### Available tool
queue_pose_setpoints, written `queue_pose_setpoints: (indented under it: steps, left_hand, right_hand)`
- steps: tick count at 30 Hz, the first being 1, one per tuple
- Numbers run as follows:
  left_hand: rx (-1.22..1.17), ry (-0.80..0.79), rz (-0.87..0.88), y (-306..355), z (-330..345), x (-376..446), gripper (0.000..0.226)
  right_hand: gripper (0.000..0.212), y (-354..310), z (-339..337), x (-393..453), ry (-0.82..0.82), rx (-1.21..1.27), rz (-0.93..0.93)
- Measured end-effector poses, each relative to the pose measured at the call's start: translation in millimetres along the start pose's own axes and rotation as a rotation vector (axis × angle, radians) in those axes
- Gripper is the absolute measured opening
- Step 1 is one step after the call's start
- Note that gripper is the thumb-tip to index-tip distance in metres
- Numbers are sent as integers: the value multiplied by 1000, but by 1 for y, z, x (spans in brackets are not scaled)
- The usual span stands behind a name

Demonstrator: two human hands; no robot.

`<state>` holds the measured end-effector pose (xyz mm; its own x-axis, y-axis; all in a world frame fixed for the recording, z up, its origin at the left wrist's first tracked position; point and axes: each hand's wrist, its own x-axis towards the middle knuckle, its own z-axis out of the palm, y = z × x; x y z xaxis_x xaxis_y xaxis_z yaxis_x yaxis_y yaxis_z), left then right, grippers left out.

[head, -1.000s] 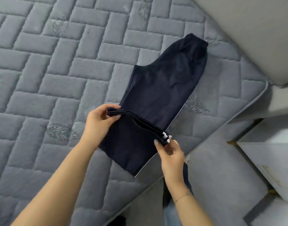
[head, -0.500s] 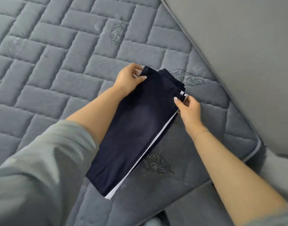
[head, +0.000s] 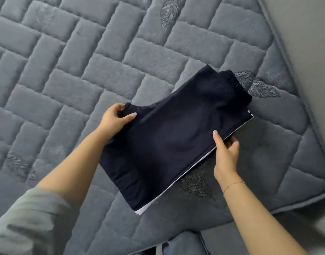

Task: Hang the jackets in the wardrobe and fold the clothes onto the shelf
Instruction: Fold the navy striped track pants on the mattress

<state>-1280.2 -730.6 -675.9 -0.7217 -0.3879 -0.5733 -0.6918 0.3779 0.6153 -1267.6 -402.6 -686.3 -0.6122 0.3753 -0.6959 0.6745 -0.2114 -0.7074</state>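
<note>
Dark navy trousers (head: 176, 137) with a white side stripe lie folded in half on the grey quilted mattress (head: 65, 80). Their elastic waistband shows at the far end. My left hand (head: 115, 119) pinches the left edge of the fold, thumb on top of the cloth. My right hand (head: 226, 153) grips the right edge along the white stripe, with the thumb on top and the fingers curled under the cloth.
The mattress edge (head: 309, 115) runs down the right side, next to a plain grey wall or panel (head: 312, 34). Leaf patterns are stitched into the quilting. My jeans-clad leg (head: 183, 243) shows at the bottom, beside the mattress's near edge.
The trouser legs were carried up over the waist part, halving the length. Both hands then slid back down the sides of the fold and now hold it at mid-length.
</note>
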Motion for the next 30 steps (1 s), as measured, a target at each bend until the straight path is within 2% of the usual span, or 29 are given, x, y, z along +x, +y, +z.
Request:
queue_pose_setpoints:
  steps: [3, 5, 7, 9, 11, 14, 15, 17, 19, 22, 25, 27, 30]
  left_hand:
    - [110, 239, 297, -4, 5, -12, 20]
    - [205, 299, 550, -6, 6, -30, 16]
    - [365, 182, 745, -17, 11, -47, 21]
    - [504, 16, 821, -30, 13, -57, 30]
    - [479, -65, 793, -37, 12, -57, 28]
    - [240, -61, 519, -29, 10, -45, 7]
    - [186, -57, 403, -26, 10, -37, 9]
    - [174, -36, 243, -23, 10, -23, 41]
    - [321, -29, 195, -24, 10, -17, 51]
    - [662, -121, 200, -26, 5, -17, 44]
    - [571, -293, 203, -28, -5, -20, 35]
    - [439, -405, 75, -33, -14, -33, 30]
    - [427, -401, 54, -57, -27, -70, 27]
  right_hand:
    - [56, 0, 9, -15, 46, -2, -15]
    - [55, 4, 12, -35, 93, 9, -20]
    - [50, 22, 13, -62, 116, 20, 9]
    - [43, 48, 15, -95, 103, 8, 74]
    - [37, 74, 21, -126, 72, 4, 165]
    - [29, 107, 34, -165, 7, 23, 308]
    - [29, 116, 40, -175, -17, 37, 345]
    - [33, 128, 51, -190, -43, 60, 376]
    - [39, 134, 58, -197, -19, 55, 375]
    - [30, 136, 60, -201, 14, 93, 414]
    - [23, 137, 52, -210, -16, 161, 451]
    - [23, 140, 43, -220, -19, 168, 474]
    - [29, 144, 20, -249, 17, 142, 575]
